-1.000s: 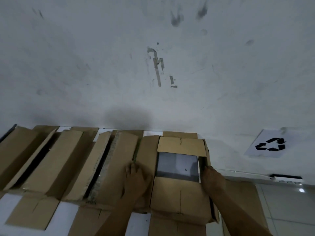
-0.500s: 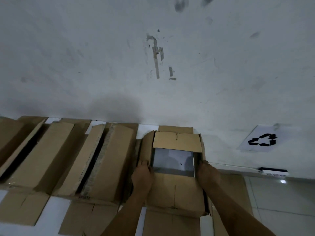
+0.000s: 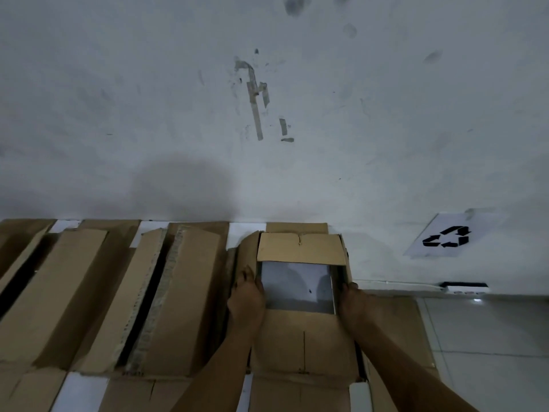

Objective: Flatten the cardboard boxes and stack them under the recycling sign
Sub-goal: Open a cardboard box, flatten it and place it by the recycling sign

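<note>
You've got the open box [image 3: 303, 346] squarely between both hands: left hand [image 3: 246, 295] gripping its left edge, right hand [image 3: 352, 301] on the right edge, fingers curled over the rim. The recycling sign [image 3: 445, 237] sits far right on the wall, so your right side's nearer when you carry it there

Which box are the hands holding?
The rightmost box, nearest the recycling sign. Its top gapes open, and the left hand and right hand hold its sides. The boxes left of it are untouched.
</note>
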